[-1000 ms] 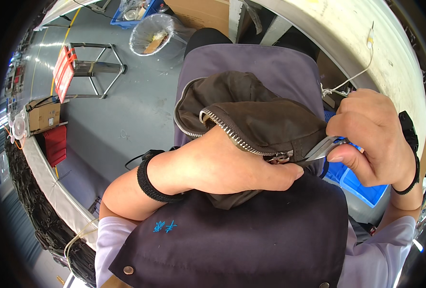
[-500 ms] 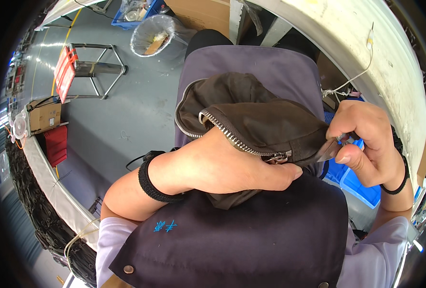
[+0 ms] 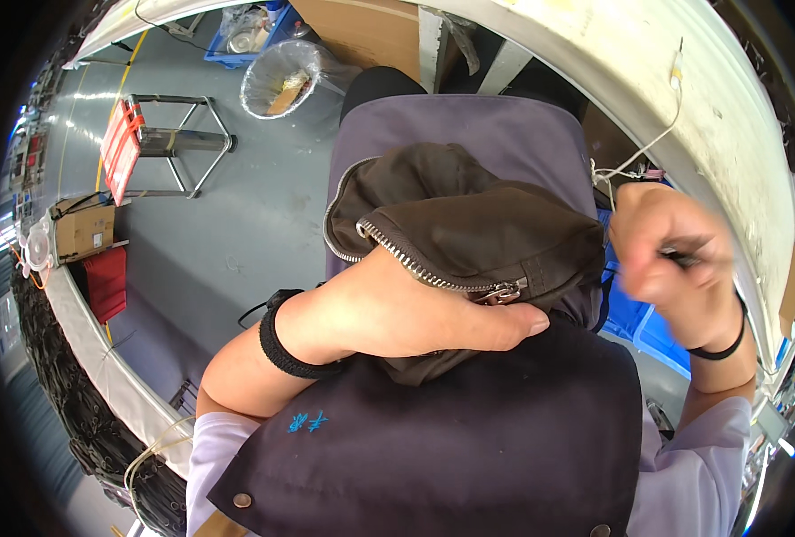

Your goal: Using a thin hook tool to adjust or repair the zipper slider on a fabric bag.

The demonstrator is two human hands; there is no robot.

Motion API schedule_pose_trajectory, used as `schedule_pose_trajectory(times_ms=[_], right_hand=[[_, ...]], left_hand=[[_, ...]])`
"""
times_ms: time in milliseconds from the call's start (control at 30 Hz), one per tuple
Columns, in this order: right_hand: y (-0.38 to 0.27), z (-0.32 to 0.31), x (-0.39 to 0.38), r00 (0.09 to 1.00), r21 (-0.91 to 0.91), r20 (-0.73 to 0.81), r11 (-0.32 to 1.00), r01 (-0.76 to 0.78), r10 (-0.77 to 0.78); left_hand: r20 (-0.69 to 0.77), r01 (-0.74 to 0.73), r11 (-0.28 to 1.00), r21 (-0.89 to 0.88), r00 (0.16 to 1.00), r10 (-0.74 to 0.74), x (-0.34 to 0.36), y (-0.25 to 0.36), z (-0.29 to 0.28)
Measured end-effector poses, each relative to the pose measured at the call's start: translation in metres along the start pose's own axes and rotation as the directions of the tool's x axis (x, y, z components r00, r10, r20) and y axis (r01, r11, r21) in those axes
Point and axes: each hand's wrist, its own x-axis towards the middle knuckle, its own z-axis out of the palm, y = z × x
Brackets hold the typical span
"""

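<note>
A dark brown fabric bag (image 3: pixel 496 228) with a silver-toothed zipper rests on my lap, its zipped mouth spread apart. My left hand (image 3: pixel 433 309) reaches into that mouth. The thumb lies outside, just below the metal zipper pull (image 3: pixel 502 293), so the hand is closed on the bag with its fingers hidden. Off the bag's right end, clear of the fabric, is my right hand (image 3: pixel 671 246), smeared by motion. Its fingers curl round a small dark object (image 3: pixel 681 257) too blurred to name.
A dark purple apron (image 3: pixel 469 430) covers my lap. At the right runs a cream-coloured table edge (image 3: pixel 675 116), with blue bins (image 3: pixel 657 340) below it. Further off stand a lined waste bin (image 3: pixel 317 67), a metal-legged stool (image 3: pixel 169 141) and a cardboard box (image 3: pixel 84 228).
My right hand has let go of the bag's right corner, which it was pinching, and come away from it. The left hand keeps its hold; the stretched corner has slackened.
</note>
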Motion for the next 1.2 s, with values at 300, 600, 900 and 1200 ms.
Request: schedule_pose_trajectory(times_ms=[300,600,900,1200], right_hand=[[0.01,-0.102,-0.001,0.902,-0.422,-0.395,0.837,-0.347,0.175],[0.087,-0.235,-0.001,0.917,-0.94,-0.253,-0.145,-0.308,-0.31],[0.077,-0.229,0.049,0.987,-0.988,0.063,-0.15,0.04,-0.148],[0.019,-0.073,0.013,0.95,0.262,-0.313,0.963,0.065,0.021]], left_hand=[[0.003,-0.141,0.974,0.177,0.99,0.142,-0.003,-0.003,-0.005],[-0.118,-0.115,0.979,0.166,0.984,0.136,-0.003,-0.006,-0.002],[-0.025,0.236,0.939,0.249,0.971,-0.237,-0.005,0.012,-0.006],[-0.108,-0.086,0.979,0.184,0.988,0.107,-0.005,-0.009,-0.001]])
